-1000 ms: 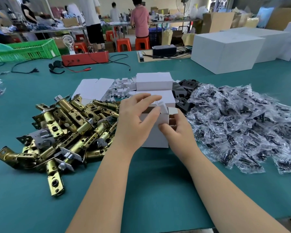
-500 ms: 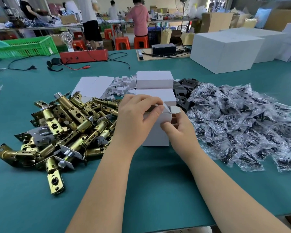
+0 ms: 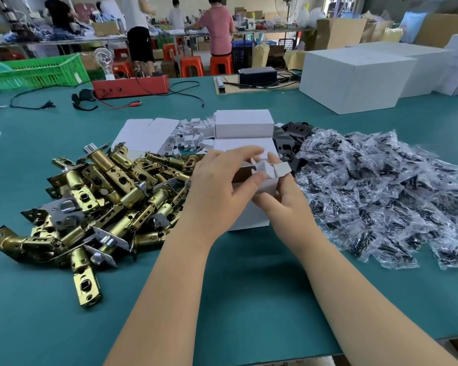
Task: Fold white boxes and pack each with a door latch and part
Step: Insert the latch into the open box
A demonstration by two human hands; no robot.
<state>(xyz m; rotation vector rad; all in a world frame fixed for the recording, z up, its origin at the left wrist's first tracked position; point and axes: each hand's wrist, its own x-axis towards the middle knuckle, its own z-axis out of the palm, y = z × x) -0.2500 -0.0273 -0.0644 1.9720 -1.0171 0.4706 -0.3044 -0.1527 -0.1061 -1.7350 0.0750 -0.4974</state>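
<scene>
Fingers of left hand [image 3: 217, 191] and right hand [image 3: 283, 204] curled, pinching flaps of white box [image 3: 251, 215]

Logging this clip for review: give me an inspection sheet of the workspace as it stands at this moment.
Surface: green table, edge near the person.
Job's things: small white box, end flaps open, upright between both hands; brass latches heaped on the left; bagged parts heaped on the right; two closed white boxes behind; flat box blanks.
Clutter: black plates, white card scraps, big white cartons.
Hands: left hand pinches a flap; right hand holds the box side.
Cables: black and red leads by the red tester.
Surroundings: green crate, people at far benches.
</scene>
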